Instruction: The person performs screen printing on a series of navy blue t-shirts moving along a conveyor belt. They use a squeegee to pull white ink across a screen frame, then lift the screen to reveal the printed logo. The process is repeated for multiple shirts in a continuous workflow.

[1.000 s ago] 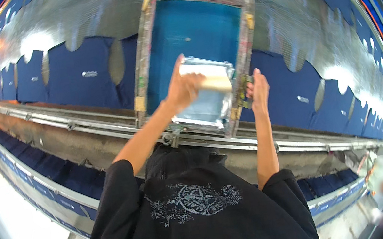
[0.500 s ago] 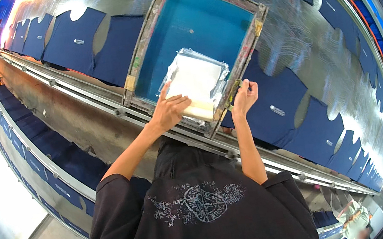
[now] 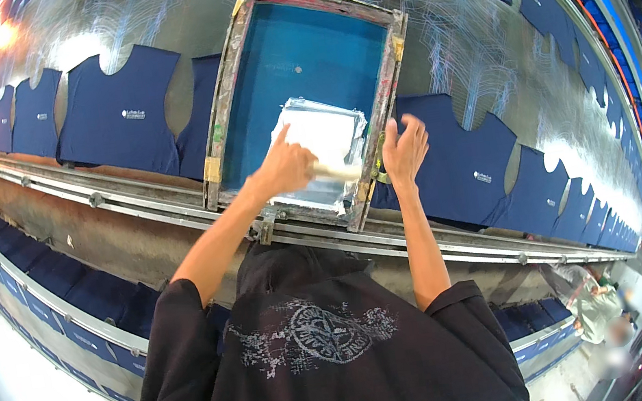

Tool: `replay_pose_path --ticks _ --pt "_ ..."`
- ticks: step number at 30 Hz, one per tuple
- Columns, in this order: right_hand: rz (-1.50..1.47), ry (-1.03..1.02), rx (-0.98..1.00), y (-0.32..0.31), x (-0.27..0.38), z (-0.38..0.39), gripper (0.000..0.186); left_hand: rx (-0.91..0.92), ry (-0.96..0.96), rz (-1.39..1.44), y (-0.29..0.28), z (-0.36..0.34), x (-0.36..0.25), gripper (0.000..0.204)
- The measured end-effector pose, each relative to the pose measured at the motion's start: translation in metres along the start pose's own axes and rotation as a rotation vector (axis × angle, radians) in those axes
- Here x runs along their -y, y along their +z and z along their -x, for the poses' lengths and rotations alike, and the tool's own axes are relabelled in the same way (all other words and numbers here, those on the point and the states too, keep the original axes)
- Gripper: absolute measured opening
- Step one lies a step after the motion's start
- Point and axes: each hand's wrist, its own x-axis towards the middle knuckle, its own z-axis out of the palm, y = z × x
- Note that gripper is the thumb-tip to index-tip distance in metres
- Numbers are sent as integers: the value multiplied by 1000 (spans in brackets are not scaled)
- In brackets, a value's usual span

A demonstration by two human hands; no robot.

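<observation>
A wooden screen-printing frame with blue mesh lies over the long table in front of me. White ink covers the near part of the mesh. My left hand is closed on a pale squeegee that rests in the ink; the index finger points forward along it. Just outside the frame's right side, my right hand is raised with its fingers apart and nothing in it. A small yellowish clamp or catch on the frame is close to that hand.
Navy shirt pieces with small white prints lie in rows left and right of the frame. A metal rail runs along the table's near edge. Behind on the left stands another table edge with navy pieces. Another person is at lower right.
My right hand has let go of the frame's right edge and opened. My left hand has pushed the squeegee a little away from me over the ink. The view has shifted slightly.
</observation>
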Motion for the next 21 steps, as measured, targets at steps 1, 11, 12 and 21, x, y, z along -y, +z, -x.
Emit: replay_pose_path --ticks 1,11,12,21 --pt "-5 -124 -82 -16 38 -17 39 46 -23 -41 -27 -18 1 23" --pt "-30 -347 527 13 70 46 9 -122 28 94 -31 -10 -5 21" --pt "-27 -362 562 5 75 68 7 -208 40 132 -7 17 -8 23" --pt "9 -409 467 15 77 -56 5 -54 77 -37 -93 -95 18 12"
